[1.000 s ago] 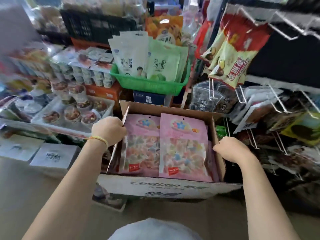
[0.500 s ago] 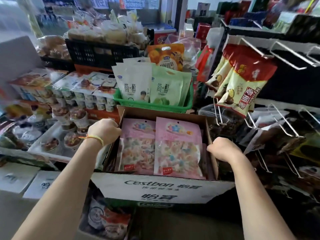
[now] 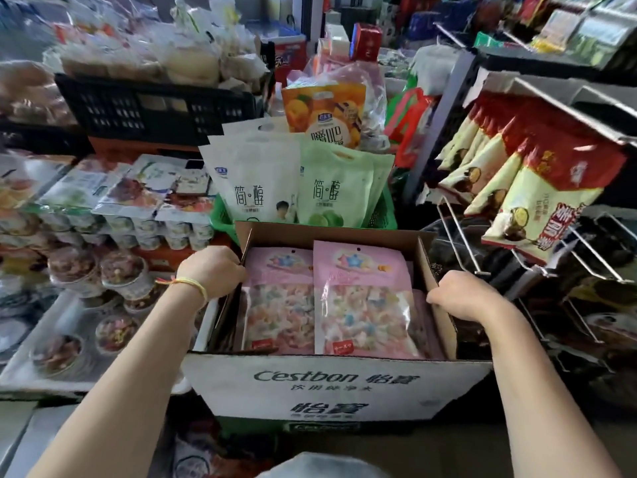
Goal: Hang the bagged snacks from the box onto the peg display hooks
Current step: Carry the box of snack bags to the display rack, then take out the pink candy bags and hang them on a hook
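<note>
Head view showed the cardboard box [image 3: 339, 386] held by its side flaps: left hand [image 3: 213, 270] gripped the left flap, right hand [image 3: 463, 295] the right, fingers curled. Pink snack bags [image 3: 362, 298] lay inside it, left of the peg hooks [image 3: 462, 232].

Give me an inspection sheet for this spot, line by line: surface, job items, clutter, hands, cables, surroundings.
Surface: hidden under stock.
Job's things: cardboard box open, pink snack bags upright inside; empty peg hooks to the right.
Clutter: green basket of pouches behind the box, cup snacks to the left.
Hands: left hand grips the box's left wall, right hand the right wall.
Cables: nothing seen.
Surroundings: red-and-cream bags hanging, black crate.
</note>
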`<state>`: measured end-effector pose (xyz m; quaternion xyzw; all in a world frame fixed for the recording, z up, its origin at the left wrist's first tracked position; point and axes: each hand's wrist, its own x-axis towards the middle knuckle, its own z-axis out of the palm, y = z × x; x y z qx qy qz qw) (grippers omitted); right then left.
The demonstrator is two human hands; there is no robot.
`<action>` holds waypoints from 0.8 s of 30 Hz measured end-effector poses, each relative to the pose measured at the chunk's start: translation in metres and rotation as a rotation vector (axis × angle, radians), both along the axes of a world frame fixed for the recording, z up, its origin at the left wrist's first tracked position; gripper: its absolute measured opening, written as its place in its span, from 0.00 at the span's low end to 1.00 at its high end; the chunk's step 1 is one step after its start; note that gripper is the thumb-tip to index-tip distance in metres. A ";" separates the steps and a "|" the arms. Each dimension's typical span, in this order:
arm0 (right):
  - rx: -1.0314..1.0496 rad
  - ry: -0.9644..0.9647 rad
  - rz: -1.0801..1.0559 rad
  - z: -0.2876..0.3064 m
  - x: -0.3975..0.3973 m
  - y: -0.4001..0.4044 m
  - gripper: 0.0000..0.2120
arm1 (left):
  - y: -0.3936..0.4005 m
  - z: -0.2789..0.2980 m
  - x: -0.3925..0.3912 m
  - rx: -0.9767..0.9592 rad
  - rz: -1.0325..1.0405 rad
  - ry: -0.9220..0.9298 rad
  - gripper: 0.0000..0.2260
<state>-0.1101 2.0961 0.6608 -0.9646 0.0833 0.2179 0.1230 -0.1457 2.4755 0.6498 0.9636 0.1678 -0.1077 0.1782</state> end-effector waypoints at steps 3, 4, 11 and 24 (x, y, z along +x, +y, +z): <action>-0.009 -0.019 -0.016 0.011 0.008 0.006 0.15 | 0.007 0.007 0.010 0.017 -0.005 -0.027 0.16; -0.013 -0.032 -0.017 0.014 0.011 0.009 0.14 | 0.009 0.009 0.014 0.031 -0.005 -0.034 0.16; 0.013 -0.061 -0.021 -0.015 0.018 0.036 0.17 | 0.015 -0.017 0.026 0.039 0.082 -0.011 0.12; -0.138 -0.293 -0.022 -0.028 0.003 0.040 0.22 | 0.003 -0.040 0.026 0.207 0.045 -0.140 0.15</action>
